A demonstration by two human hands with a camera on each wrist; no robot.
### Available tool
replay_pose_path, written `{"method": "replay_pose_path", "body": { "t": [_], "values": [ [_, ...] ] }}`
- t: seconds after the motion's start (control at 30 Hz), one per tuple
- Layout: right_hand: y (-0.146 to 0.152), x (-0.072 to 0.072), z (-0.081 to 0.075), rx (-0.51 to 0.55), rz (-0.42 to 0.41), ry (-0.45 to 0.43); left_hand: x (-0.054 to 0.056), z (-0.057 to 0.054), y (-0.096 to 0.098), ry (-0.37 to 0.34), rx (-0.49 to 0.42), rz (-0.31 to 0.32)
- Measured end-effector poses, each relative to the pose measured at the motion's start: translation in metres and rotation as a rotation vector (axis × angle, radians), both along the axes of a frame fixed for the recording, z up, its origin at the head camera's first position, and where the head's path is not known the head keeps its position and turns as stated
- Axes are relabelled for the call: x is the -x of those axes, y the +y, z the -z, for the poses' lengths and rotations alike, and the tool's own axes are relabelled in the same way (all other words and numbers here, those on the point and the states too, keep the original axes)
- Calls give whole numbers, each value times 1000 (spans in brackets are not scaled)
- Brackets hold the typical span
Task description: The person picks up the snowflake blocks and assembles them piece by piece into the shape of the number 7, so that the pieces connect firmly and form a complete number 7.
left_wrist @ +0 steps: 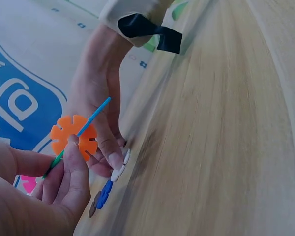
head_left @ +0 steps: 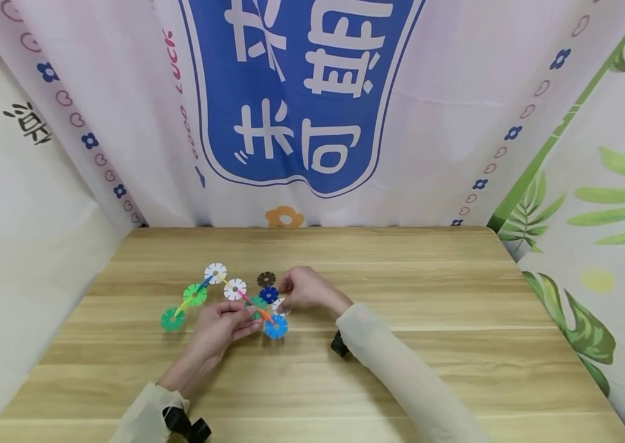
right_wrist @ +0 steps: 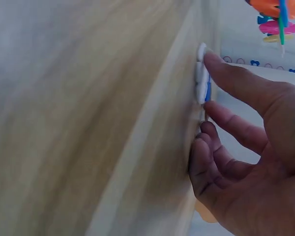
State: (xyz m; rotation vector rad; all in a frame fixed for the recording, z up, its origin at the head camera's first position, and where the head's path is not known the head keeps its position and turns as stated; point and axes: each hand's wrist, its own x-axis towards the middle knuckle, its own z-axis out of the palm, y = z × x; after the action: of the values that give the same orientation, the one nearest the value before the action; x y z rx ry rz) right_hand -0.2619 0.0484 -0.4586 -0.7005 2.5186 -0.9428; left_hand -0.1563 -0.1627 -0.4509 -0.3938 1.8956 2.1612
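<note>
My left hand [head_left: 218,329] pinches a green notched snowflake disc [head_left: 258,301] near one end of a zigzag chain of interlocked plastic discs. Beyond the fingers, an orange disc [left_wrist: 64,132] joins it to a light blue disc [head_left: 276,328] at the chain's end. The chain runs left through a white disc [head_left: 215,272] to another green disc [head_left: 172,319]. My right hand [head_left: 308,289] reaches to a loose white disc [right_wrist: 201,81] on the table, thumb and index finger at its opposite edges. Next to it lie a dark blue disc [head_left: 269,295] and a brown disc [head_left: 266,279].
The wooden table [head_left: 428,369] extends around both hands. A printed cloth [head_left: 428,154] hangs along its back edge, with more patterned cloth [head_left: 611,203] at the right. Black straps with small mounts [head_left: 186,424] sit on the sleeved wrists.
</note>
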Motion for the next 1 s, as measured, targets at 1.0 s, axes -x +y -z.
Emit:
{"method": "replay_pose_path", "body": {
  "t": [1.0],
  "values": [
    [55, -56, -7, 465, 206, -206, 13, -3, 0, 0, -98, -86]
  ]
}}
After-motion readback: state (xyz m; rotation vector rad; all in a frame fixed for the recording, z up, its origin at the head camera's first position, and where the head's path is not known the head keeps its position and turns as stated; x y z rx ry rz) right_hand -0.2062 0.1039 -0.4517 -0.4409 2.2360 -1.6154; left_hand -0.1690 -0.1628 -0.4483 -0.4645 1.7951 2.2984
